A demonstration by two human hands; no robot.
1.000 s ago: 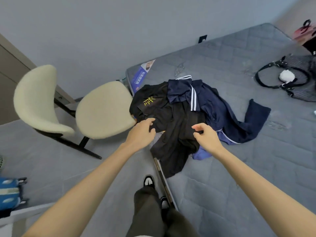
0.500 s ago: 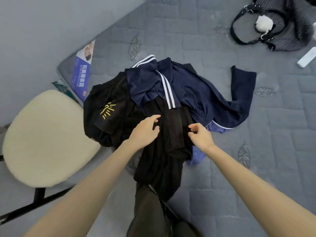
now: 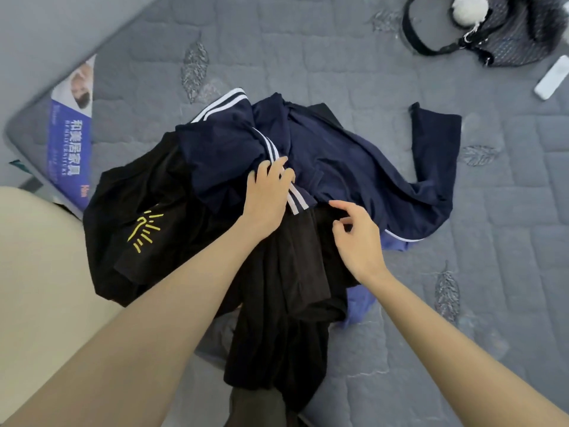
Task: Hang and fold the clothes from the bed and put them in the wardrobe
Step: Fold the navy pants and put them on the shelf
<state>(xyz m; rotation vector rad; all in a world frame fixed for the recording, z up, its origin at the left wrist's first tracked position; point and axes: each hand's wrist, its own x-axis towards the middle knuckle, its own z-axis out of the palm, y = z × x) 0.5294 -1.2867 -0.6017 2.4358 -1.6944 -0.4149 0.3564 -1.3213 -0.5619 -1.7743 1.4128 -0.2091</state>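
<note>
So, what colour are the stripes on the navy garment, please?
White stripes on navy, seen in the head view.

Bedroom in a home: a bare grey quilted mattress (image 3: 338,57) with leaf-pattern stitching serves as the bed, with the maker's blue-and-white label (image 3: 69,131) on its corner. Lying on it is a loose heap of everyday clothes, a navy top with white stripes (image 3: 354,167) over a black garment with a yellow print (image 3: 138,192), plus a dark handbag (image 3: 517,35) with a white pompom (image 3: 469,9) and a small flat white device (image 3: 552,78). A cream padded chair seat (image 3: 37,257) sits just beside the bed corner.
</note>
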